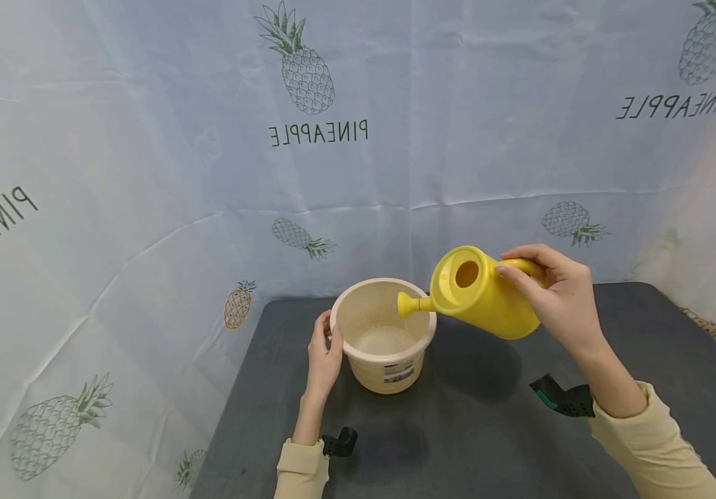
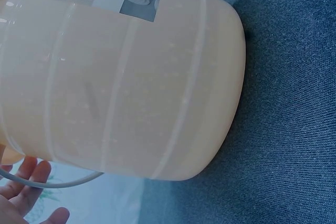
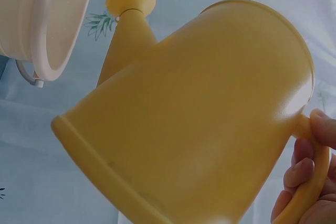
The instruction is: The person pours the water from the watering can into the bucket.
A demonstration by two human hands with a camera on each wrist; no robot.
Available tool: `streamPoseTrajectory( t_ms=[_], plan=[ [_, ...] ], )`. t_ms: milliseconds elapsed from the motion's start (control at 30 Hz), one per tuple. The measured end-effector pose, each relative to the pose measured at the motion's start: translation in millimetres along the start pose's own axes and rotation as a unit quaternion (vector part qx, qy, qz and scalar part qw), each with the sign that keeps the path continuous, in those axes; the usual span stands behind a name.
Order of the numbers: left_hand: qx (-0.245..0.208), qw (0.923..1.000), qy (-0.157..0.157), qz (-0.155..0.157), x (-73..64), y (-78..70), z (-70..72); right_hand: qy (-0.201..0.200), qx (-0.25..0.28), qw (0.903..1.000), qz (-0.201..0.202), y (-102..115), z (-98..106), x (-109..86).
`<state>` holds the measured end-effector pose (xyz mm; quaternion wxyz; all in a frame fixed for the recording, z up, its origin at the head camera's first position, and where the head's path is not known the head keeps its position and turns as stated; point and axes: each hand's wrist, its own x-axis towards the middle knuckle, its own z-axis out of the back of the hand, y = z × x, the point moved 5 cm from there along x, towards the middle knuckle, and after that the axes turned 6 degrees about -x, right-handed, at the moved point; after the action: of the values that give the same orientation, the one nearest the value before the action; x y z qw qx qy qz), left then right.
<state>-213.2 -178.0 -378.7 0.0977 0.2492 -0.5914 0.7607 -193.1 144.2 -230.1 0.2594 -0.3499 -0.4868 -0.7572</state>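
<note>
Watering can [image 1: 501, 312]: in the air just left of the right grip, tilted, apart from the tabletop [image 1: 470, 443] below.
Right grip [image 1: 560, 294]: clamped on the can's handle [image 3: 314, 188], fingers round the loop, thumb at its upper end.
Spout [image 3: 123, 48]: on the far side of the can from the right grip, head over the bucket's opening; a faint pale streak leaves it.
Left grip [image 1: 323, 353]: at the bucket's rim, fingers bent; whether they clamp it cannot be told.
Bucket [image 1: 367, 374]: between the two grips, upright on the tabletop; looks like thin, fairly stiff plastic, best steadied at its thick rim.
Can weight: the plastic looks light; any water inside, its amount hidden, would add weight that shifts with tilt.
Can body: probably stiff and not fragile; the smooth, glossy wall could be slippery when wet.
Where to hold: the handle loop, as the right grip has it; a palm under the base could help. The slender spout seems a poor hold.
</note>
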Motion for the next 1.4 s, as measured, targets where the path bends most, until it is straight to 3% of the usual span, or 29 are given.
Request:
streamPoseTrajectory(
  t_ms=[1400],
  plan=[
    [-0.007,0.9999,0.006,0.011,-0.6,4.4,0.0,0.002,-0.005,1.0000,-0.004,-1.0,-1.8,-1.5]
  ],
)
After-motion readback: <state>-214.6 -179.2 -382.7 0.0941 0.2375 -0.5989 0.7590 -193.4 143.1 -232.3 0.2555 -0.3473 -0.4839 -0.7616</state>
